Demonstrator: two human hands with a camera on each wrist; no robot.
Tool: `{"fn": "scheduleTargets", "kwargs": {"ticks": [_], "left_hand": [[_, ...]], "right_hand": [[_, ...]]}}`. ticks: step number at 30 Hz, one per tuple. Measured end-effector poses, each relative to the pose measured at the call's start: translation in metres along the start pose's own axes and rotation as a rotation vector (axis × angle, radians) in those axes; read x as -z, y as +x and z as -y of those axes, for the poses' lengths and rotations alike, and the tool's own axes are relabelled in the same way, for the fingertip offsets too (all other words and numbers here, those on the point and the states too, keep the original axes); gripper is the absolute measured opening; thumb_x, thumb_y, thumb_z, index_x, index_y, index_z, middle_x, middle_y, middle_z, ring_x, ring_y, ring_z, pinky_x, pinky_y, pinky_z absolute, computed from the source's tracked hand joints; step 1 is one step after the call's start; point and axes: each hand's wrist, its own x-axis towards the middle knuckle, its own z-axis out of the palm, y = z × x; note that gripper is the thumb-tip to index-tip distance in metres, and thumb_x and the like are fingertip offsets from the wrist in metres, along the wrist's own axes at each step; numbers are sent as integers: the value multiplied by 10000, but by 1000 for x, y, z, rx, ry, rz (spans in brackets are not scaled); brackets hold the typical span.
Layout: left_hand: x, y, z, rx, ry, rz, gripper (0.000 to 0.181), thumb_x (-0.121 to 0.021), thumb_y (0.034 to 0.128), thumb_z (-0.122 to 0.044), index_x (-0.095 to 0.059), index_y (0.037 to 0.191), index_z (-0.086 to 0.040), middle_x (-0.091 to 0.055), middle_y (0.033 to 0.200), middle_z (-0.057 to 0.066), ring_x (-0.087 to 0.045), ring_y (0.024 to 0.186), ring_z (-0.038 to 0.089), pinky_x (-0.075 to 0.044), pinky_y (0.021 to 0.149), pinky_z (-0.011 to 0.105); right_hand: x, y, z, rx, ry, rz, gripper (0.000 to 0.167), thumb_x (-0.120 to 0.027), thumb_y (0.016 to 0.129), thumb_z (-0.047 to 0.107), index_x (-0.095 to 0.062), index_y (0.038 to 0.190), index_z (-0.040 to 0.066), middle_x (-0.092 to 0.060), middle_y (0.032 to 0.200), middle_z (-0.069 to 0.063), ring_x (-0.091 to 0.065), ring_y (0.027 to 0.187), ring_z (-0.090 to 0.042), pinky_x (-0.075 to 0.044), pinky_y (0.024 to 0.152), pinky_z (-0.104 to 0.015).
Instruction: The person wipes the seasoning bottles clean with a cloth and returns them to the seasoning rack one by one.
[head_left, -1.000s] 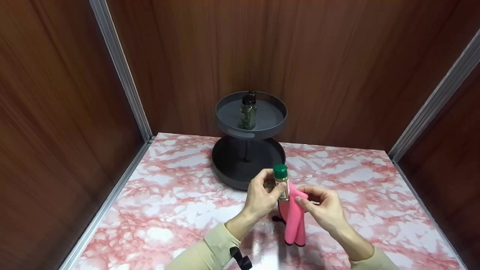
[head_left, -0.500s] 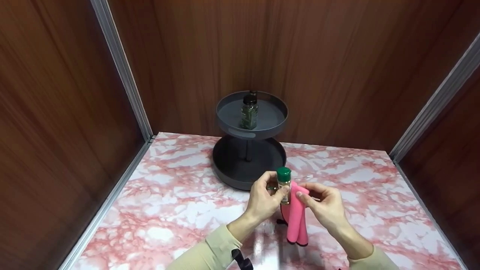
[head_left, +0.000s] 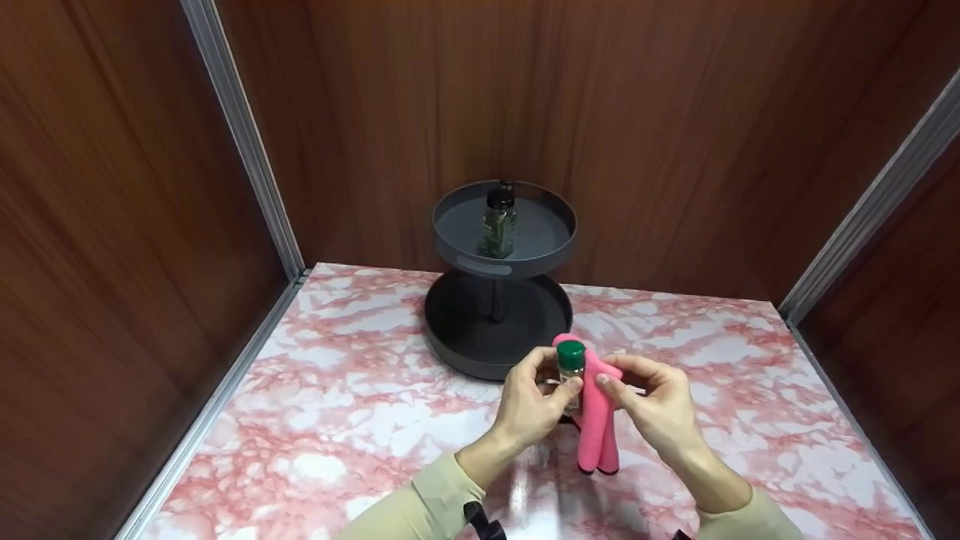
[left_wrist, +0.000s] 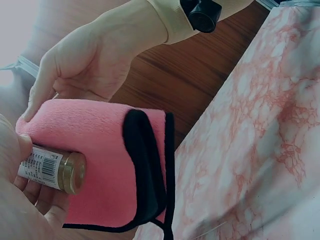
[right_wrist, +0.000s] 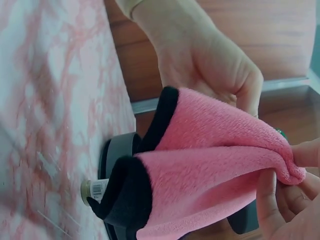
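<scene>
In the left hand (head_left: 529,401) a green-capped jar (head_left: 571,364) is gripped; by the right hand (head_left: 661,405), pink cloth (head_left: 596,416) is pinched.

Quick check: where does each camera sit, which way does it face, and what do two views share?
Head: on the person's head, facing forward and down at the table and two-tier stand; left hand, right hand and sleeves show.
Left wrist: on that wrist, facing the held jar and pink cloth; left hand at lower left, right hand at top.
Right wrist: on that wrist, facing the pinched pink cloth; right hand at lower right, left hand at top.
Shared: both wrist views show the pink cloth and both hands.
</scene>
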Motion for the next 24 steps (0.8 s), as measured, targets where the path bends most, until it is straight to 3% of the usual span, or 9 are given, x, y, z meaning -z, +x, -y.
{"fn": "scheduleTargets", "kwargs": {"ticks": [7, 17, 24], "left_hand": [[2, 1, -3, 1, -3, -12, 335, -833, 974, -64, -704, 1252, 73, -765, 1154, 280, -696, 946, 51, -612, 850, 160], [6, 2, -7, 0, -34, -24, 317, -824, 975, -42, -705, 1247, 72, -763, 1172, 279, -701, 944, 79, -616, 848, 190], [5, 2, -8, -5, -27, -18, 319, -816, 979, -33, -697, 1251, 85, -762, 1180, 288, -706, 939, 73, -622, 857, 187]], "right_hand": [[1, -2, -5, -23, -21, 26, 190, -791, 953, -118, -810, 1142, -117, -848, 969, 29, -781, 835, -84, -667, 646, -259], [2, -6, -17, -110, -54, 49, 177, -802, 968, -78, -817, 1143, -97, -829, 899, 14, -770, 798, -79, -675, 678, -266], [3, -6, -19, -119, -58, 41, 190, -803, 965, -82, -808, 1152, -113, -817, 901, -16, -757, 787, -91, -669, 661, -262]]}}
